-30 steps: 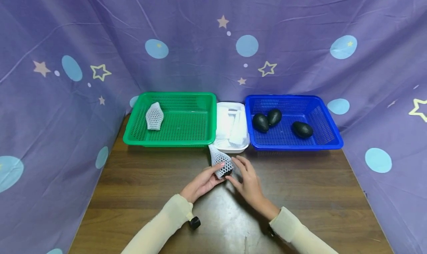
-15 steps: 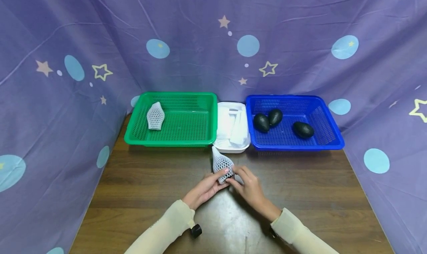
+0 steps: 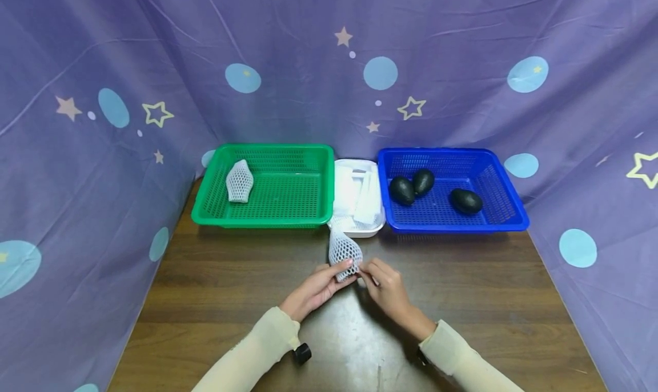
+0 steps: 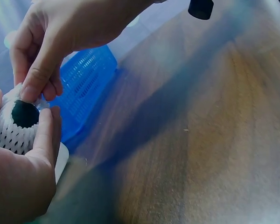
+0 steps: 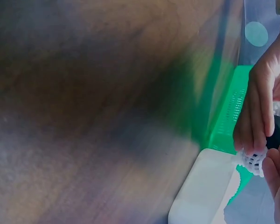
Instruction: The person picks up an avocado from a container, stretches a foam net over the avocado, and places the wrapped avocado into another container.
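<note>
In front of the baskets, my left hand (image 3: pixel 312 292) holds an avocado inside a white foam net sleeve (image 3: pixel 341 246). The sleeve's narrow end points away from me, towards the white tray. Through its near opening the dark end of the avocado (image 4: pixel 25 114) shows in the left wrist view. My right hand (image 3: pixel 389 289) pinches the edge of the sleeve beside that opening, thumb against fingers. The right wrist view also shows the dark avocado (image 5: pixel 279 130) between both hands. Most of the fruit is hidden by the net and fingers.
A green basket (image 3: pixel 267 223) at the back left contains one white-netted item (image 3: pixel 239 182). Beside it, a white tray (image 3: pixel 354 232) holds white net sleeves (image 3: pixel 366 199). At the back right, a blue basket (image 3: pixel 457 228) contains three bare avocados (image 3: pixel 465 201).
My right fingers have closed in on the sleeve's edge and shifted slightly, and less dark avocado shows at the opening in the head view. Both hands stay at nearly the same place.
</note>
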`<state>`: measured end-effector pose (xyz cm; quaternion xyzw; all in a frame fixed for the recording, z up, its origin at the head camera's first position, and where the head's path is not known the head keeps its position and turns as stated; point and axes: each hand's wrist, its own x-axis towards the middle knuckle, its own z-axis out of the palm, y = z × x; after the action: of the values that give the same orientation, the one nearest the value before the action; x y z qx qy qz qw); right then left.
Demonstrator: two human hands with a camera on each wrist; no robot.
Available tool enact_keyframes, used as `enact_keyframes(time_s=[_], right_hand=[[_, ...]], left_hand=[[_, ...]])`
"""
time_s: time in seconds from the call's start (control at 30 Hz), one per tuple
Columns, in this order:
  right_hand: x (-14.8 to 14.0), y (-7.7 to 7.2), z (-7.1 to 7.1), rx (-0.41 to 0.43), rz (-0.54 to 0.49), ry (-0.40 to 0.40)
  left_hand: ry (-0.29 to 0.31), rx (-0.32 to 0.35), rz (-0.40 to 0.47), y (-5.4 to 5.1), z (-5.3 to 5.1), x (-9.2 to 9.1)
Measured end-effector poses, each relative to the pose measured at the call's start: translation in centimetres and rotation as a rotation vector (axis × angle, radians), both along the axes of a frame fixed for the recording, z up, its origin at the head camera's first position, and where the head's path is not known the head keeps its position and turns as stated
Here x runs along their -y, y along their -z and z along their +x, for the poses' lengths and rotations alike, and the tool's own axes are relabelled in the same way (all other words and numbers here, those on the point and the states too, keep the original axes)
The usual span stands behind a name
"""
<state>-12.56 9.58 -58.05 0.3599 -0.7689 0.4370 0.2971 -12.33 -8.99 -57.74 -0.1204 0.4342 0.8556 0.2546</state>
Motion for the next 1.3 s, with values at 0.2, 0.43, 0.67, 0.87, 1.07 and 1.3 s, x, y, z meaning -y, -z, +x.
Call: enact_keyframes(time_s=[0.2,0.43,0.67,0.87,1.07,1.3], right_hand=[[-0.2,-0.4,0.0,-0.04,-0.002,-0.059],[-0.4,-0.5,0.2,-0.097,0.002,-0.147],[-0.3,-0.8,0.0,-0.085,0.043,-0.142],[-0.4,-1.1,-0.4,-0.107,0.052,-0.123],[-0.3,-1.5,-0.7,-0.133,0.046,-0.117],[-0.3,-2.1,-1.3,-0.093,-0.037,-0.115]], left_hand=[[0.019,-0.032,0.003,-0.1,-0.3,0.1],[0.126,-0.111,-0.059,-0.5,-0.3,0.9],[0.125,-0.119,-0.064,-0.8,-0.5,0.9],[0.18,-0.187,0.024,-1.2,-1.2,1.4],[0.191,-0.218,0.101,-1.8,-2.2,2.3],[0.151,-0.161,0.167,-2.7,-3.1,2.4]])
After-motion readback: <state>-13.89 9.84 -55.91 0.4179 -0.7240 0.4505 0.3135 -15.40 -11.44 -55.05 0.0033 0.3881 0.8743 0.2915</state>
